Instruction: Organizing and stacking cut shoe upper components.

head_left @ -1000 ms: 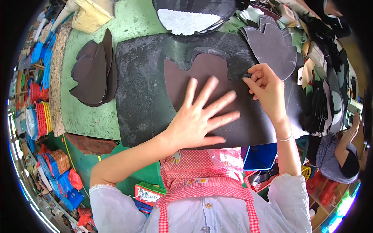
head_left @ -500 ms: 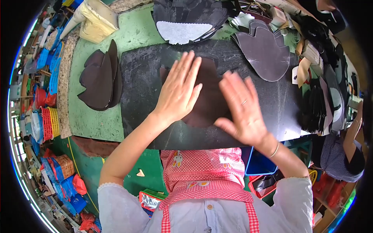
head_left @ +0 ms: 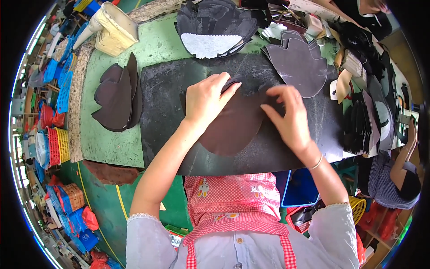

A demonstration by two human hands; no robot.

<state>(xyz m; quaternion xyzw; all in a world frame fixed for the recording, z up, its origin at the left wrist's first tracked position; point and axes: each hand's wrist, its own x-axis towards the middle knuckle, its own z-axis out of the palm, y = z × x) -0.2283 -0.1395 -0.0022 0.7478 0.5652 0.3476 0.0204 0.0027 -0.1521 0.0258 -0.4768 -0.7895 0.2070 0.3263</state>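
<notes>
A dark brown piece of leather (head_left: pixel 233 127) with a rounded near edge lies on the black work mat (head_left: pixel 179 157) in front of me. My left hand (head_left: pixel 206 101) is closed on its far left part, thumb and fingers pinching a raised edge. At the piece's far right corner is my right hand (head_left: pixel 289 116), fingers bent and slightly blurred. A gap shows between its thumb and forefinger, and the forefinger is at or close to the corner; whether they touch I cannot tell. My left hand hides part of the leather.
Stacked dark leather pieces (head_left: pixel 118 101) lie on the green tabletop at left, with more leather pieces (head_left: pixel 300 67) at right. Beyond the mat is a black stack with a whitish patch (head_left: pixel 210 44). A yellowed container (head_left: pixel 116 33) stands far left. A person's arm (head_left: pixel 405 150) shows at right.
Both hands lay flat with fingers stretched. Now the left has closed on the leather's far edge, and the right has bent its fingers by the corner. The view has shifted slightly.
</notes>
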